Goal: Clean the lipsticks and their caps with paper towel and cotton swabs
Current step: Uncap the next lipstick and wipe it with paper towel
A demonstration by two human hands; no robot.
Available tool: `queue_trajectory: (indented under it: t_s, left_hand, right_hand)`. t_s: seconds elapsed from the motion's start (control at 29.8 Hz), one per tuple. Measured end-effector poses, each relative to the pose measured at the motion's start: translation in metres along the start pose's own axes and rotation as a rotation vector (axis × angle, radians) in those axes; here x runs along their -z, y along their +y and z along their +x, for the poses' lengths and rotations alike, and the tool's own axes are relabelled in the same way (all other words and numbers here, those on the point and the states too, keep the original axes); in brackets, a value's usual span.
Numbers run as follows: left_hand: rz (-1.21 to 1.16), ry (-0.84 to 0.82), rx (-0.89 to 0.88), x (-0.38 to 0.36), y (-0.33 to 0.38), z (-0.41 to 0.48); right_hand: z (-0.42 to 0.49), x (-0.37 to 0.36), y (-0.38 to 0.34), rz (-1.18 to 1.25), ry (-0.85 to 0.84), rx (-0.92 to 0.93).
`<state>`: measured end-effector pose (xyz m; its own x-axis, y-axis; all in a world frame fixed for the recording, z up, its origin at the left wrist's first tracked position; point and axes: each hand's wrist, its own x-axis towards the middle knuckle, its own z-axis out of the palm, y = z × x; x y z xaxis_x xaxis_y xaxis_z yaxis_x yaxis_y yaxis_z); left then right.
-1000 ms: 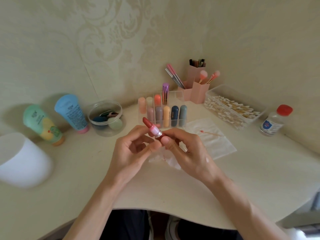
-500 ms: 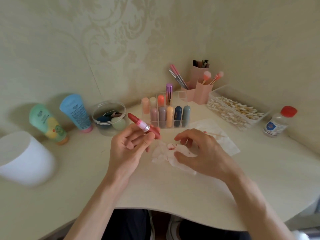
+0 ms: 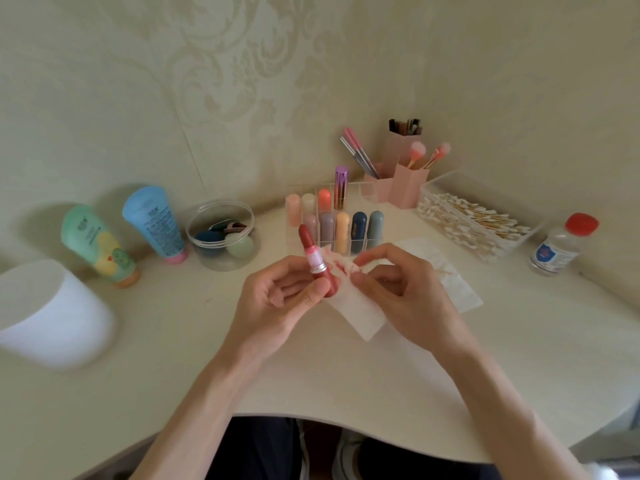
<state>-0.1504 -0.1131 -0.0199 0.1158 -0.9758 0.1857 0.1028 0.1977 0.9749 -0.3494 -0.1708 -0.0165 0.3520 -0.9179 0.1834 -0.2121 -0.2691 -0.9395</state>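
One desk [image 3: 173, 341] carries the work; both hands are raised above it. Right hand [image 3: 408, 296] pinches a red-stained paper towel [image 3: 360, 313]. Left hand [image 3: 277, 299], fingers curled, grips the uncapped lipstick [image 3: 317, 261] by its base, near upright, just beside the towel's stained edge.

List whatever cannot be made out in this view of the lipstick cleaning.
Head view:
- Base of the red lipstick with pink collar: covered by fingers of the left hand.
- The stained white paper towel: partly hidden by the right hand pinching it.
- Print on the clear bottle with red cap: too small to read.
- The white round container: blurred, cut by the left edge.
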Motion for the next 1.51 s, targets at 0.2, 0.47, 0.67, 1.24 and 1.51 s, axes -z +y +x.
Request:
queue_trajectory:
  t_s: [0.2,0.47,0.67,1.24,1.51]
  left_hand:
    - [0.012,0.046,-0.013,-0.001,0.001,0.001]
    - [-0.015,0.094,-0.033,0.002,0.002,0.001]
    - [-0.018,0.091,0.001,0.001,0.0,0.001]
    - [-0.008,0.043,0.054,0.001,-0.006,0.002]
    - [0.015,0.051,0.039,0.0,-0.007,0.002]
  right_hand:
    - [-0.002,0.004,-0.005,0.157,-0.173,-0.014]
    - [-0.001,0.001,0.0,0.019,-0.073,-0.075]
    - [0.002,0.006,0.005,-0.035,0.073,0.157]
    - [-0.003,-0.03,-0.005,0.154,0.199,0.174]
    - [-0.008,-0.03,-0.009,0.144,0.174,0.109]
